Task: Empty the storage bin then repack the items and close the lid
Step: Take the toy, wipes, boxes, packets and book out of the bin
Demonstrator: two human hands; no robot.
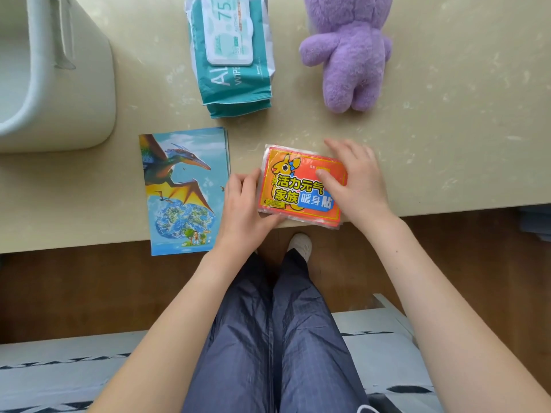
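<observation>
Person seated at the table (447, 129), both hands on an orange packet (298, 189) at the front edge, right in front of them. Packet lies flat, long axis approx. left-to-right, right end tilted a bit toward the person, print upright to them; near right corner hangs just over the edge. Left hand (243, 210) pinches the left short end, thumb on top, other fingers hidden. Right hand (354, 183) lies spread over the right end, thumb pressing the printed face, fingers straight past the far corner. Dinosaur booklet (182, 192) just left of the packet, long axis front-to-back. Behind: wipes pack (235, 81), purple plush toy (348, 55). White bin (74, 99) at far left, lid off.
</observation>
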